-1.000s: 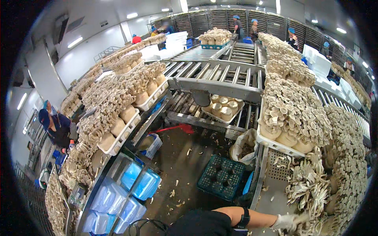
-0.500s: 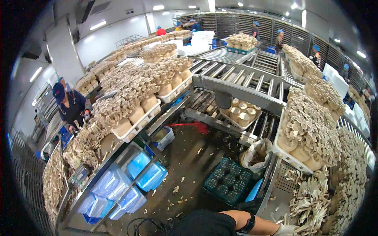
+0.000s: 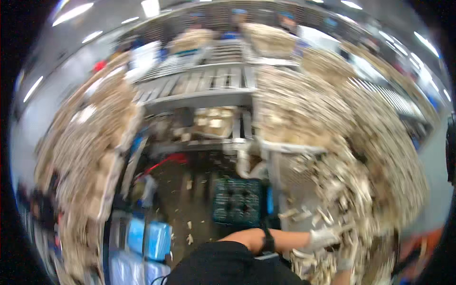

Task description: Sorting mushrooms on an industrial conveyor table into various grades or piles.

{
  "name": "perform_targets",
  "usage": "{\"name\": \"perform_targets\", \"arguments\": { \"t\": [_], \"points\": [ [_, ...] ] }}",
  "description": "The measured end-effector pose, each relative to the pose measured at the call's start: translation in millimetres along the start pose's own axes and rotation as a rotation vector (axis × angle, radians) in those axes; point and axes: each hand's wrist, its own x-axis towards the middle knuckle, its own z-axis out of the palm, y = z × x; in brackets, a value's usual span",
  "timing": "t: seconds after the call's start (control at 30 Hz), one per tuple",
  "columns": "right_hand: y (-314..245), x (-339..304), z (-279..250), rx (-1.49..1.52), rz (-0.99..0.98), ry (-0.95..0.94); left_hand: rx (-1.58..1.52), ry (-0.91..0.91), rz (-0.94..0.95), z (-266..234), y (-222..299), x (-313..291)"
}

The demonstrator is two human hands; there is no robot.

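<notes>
My left hand (image 3: 325, 238), in a white glove, reaches right over a pile of loose mushrooms (image 3: 344, 185) on the right-hand worktable. A dark strap crosses that arm. Its fingertips are at the pale stems, too smeared to show a grip. My right hand (image 3: 345, 264), also gloved, is low among the mushrooms by the lower edge; its fingers are blurred. Beyond the loose pile, a white tray (image 3: 294, 147) holds a dense block of clustered mushrooms (image 3: 304, 104).
A dark green crate (image 3: 237, 202) stands on the floor left of the worktable. Ahead runs a roller conveyor (image 3: 199, 85), with a tray of pale blocks (image 3: 213, 122) beneath. More mushroom trays line the left, above blue bins (image 3: 156, 240). Other people are blurred at the back.
The view has swung right, so the scene has shifted left and blurred. My left arm now shows farther up over the loose mushrooms, and my right hand has come into view.
</notes>
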Motion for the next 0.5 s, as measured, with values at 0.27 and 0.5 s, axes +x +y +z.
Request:
{"name": "perform_targets", "arguments": {
  "t": [0.27, 0.5],
  "points": [
    [41, -86, -61, 0.634, -0.045, 0.629, -0.775, -0.755, -0.518, 77, -1, 31],
    [29, -146, -77, 0.499, -0.076, 0.845, -1.032, -0.995, -1.016, 155, -60, 15]
  ]
}}
